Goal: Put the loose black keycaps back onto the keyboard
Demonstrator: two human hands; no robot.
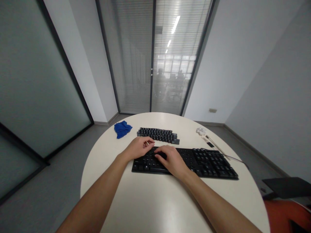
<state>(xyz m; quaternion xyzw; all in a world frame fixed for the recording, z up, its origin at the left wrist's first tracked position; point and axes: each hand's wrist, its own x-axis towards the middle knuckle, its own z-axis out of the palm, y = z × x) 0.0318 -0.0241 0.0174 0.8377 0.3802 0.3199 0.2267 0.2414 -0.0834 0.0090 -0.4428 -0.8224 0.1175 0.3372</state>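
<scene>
A black keyboard point(187, 158) lies on the round table, many keycaps off its main section, with bare switch posts showing. Over its left half, my right hand point(171, 160) bends its fingers down, thumb and fingertips close together at the key bed. My left hand point(138, 147) hovers by the keyboard's upper left edge, fingers curled and thumb near the index fingertip. Whatever either hand pinches is too small or hidden to make out. Just behind the hands, loose black keycaps point(157, 134) stand in rows like a key layout.
A crumpled blue cloth point(122, 128) lies at the back left of the pale table point(136, 200). Toward the right edge are a small whitish crumpled item point(201, 131), a thin stick point(217, 146), a small black piece point(210, 144) and the keyboard cable point(234, 158). An orange-red seat point(286, 215) stands right.
</scene>
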